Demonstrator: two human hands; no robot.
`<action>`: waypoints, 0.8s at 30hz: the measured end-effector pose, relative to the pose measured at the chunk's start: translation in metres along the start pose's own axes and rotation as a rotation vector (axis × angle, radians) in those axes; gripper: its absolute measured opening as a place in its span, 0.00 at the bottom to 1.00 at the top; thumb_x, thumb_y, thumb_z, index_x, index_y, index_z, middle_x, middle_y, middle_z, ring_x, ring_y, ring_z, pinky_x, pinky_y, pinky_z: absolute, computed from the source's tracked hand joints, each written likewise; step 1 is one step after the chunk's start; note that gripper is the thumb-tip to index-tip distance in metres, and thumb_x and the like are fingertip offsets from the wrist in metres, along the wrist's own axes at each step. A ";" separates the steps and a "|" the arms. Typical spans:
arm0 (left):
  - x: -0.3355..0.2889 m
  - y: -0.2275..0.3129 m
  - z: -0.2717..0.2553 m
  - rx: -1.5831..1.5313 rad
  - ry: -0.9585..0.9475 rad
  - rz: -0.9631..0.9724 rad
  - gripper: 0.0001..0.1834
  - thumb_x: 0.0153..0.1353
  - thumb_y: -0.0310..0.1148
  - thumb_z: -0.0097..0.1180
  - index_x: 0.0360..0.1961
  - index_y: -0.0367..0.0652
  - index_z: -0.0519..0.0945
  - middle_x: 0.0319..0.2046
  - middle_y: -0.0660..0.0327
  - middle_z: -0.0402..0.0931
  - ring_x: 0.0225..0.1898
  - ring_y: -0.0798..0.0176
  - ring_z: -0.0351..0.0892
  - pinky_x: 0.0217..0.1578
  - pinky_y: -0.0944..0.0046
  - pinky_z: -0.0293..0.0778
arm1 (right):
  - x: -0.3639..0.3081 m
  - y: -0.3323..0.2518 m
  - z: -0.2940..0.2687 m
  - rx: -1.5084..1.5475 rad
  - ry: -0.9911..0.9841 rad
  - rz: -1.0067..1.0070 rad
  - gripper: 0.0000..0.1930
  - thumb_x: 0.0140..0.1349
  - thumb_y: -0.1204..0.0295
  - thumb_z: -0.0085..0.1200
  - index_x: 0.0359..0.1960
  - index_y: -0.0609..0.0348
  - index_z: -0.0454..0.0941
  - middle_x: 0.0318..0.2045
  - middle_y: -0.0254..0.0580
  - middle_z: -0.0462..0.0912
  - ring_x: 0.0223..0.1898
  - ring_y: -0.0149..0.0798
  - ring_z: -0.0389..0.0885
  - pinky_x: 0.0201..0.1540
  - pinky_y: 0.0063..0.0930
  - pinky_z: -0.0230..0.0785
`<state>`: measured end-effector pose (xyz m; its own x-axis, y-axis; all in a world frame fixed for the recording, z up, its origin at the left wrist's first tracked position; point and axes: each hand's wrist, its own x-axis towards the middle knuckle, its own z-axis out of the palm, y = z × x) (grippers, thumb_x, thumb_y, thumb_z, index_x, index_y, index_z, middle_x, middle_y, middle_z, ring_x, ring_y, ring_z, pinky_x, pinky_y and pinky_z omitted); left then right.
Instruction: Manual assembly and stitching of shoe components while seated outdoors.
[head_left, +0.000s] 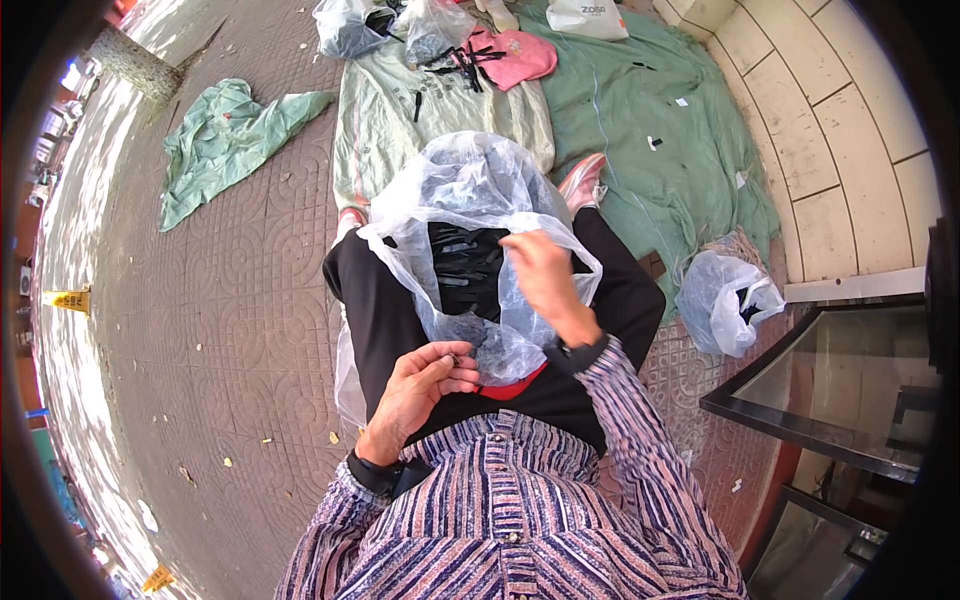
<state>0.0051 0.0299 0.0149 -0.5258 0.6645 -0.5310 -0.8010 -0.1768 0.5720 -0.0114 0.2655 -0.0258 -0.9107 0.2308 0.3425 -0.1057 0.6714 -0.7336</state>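
A clear plastic bag [478, 165] full of black strips [465, 262] rests between my legs, its mouth spread toward me. My left hand [412, 392] is closed in front of the bag, pinching a small dark piece [456, 360] between thumb and fingers. My right hand [548, 280] is over the right side of the bag's mouth, beside the strips. Its fingers are curled together at the tips, and what they hold, if anything, is hidden.
A pale sheet [385, 120] and a green sheet [660, 150] cover the ground ahead. More plastic bags [435, 35] and a pink cloth [520, 60] with black strips lie at the far end. At right are a small plastic bag [715, 305] and a black-framed glass panel [820, 370].
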 end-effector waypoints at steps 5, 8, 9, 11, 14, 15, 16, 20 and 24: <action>-0.008 0.010 0.005 0.047 0.035 0.046 0.09 0.61 0.24 0.45 0.42 0.33 0.72 0.32 0.52 0.77 0.30 0.64 0.79 0.31 0.69 0.77 | 0.024 0.033 0.059 -0.399 -0.096 -0.120 0.11 0.52 0.80 0.48 0.38 0.62 0.73 0.33 0.48 0.72 0.39 0.50 0.72 0.40 0.38 0.67; -0.014 0.010 -0.005 -0.006 0.105 0.091 0.08 0.60 0.23 0.47 0.40 0.33 0.73 0.31 0.53 0.77 0.29 0.64 0.80 0.28 0.70 0.77 | 0.030 0.039 0.059 -0.345 -0.109 -0.159 0.09 0.49 0.80 0.51 0.34 0.63 0.74 0.32 0.47 0.73 0.38 0.50 0.72 0.39 0.36 0.68; -0.013 0.010 -0.010 -0.011 0.105 0.101 0.08 0.60 0.23 0.47 0.40 0.33 0.73 0.31 0.53 0.77 0.29 0.64 0.80 0.28 0.70 0.77 | 0.032 0.036 0.058 -0.247 -0.097 -0.168 0.08 0.48 0.79 0.53 0.32 0.63 0.74 0.31 0.47 0.73 0.38 0.49 0.73 0.38 0.35 0.68; -0.009 0.010 -0.017 -0.025 0.074 0.072 0.08 0.60 0.23 0.47 0.40 0.33 0.73 0.30 0.54 0.77 0.29 0.64 0.80 0.28 0.70 0.78 | 0.030 0.026 0.049 -0.135 0.025 -0.149 0.05 0.51 0.76 0.54 0.29 0.63 0.75 0.30 0.43 0.73 0.34 0.41 0.74 0.36 0.28 0.68; -0.007 0.013 -0.022 -0.094 0.025 0.080 0.10 0.60 0.24 0.47 0.42 0.34 0.73 0.30 0.56 0.76 0.29 0.65 0.79 0.28 0.70 0.78 | 0.023 -0.010 0.020 0.547 -0.070 0.380 0.08 0.62 0.69 0.47 0.34 0.62 0.71 0.33 0.36 0.76 0.34 0.27 0.74 0.38 0.20 0.66; -0.005 0.016 -0.017 -0.097 0.022 0.074 0.10 0.60 0.24 0.47 0.42 0.34 0.73 0.30 0.56 0.76 0.29 0.65 0.79 0.28 0.70 0.78 | 0.019 -0.017 0.014 0.543 -0.069 0.385 0.08 0.62 0.69 0.47 0.34 0.62 0.71 0.33 0.36 0.76 0.34 0.27 0.74 0.38 0.20 0.66; -0.005 0.020 -0.011 -0.109 0.024 0.095 0.10 0.61 0.24 0.47 0.43 0.34 0.73 0.30 0.57 0.76 0.29 0.64 0.80 0.28 0.70 0.78 | 0.013 -0.023 0.010 0.672 -0.072 0.402 0.09 0.64 0.68 0.45 0.37 0.61 0.70 0.33 0.38 0.76 0.33 0.28 0.75 0.39 0.20 0.66; 0.009 0.023 -0.007 -0.100 0.000 0.131 0.10 0.60 0.24 0.47 0.42 0.34 0.72 0.30 0.59 0.75 0.29 0.64 0.80 0.29 0.69 0.78 | -0.009 -0.056 -0.009 1.145 -0.129 0.605 0.09 0.66 0.66 0.39 0.40 0.58 0.64 0.27 0.40 0.74 0.23 0.30 0.72 0.30 0.25 0.69; 0.014 0.028 0.006 -0.070 0.005 0.147 0.09 0.59 0.23 0.49 0.41 0.33 0.73 0.31 0.58 0.76 0.29 0.65 0.79 0.29 0.70 0.77 | -0.037 -0.057 -0.015 0.918 -0.280 0.637 0.10 0.64 0.67 0.44 0.39 0.62 0.69 0.23 0.36 0.71 0.16 0.26 0.67 0.22 0.21 0.64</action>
<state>-0.0232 0.0387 0.0275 -0.6402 0.6243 -0.4475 -0.7330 -0.3222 0.5991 0.0342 0.2288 0.0124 -0.9479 0.1020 -0.3019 0.2593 -0.3034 -0.9169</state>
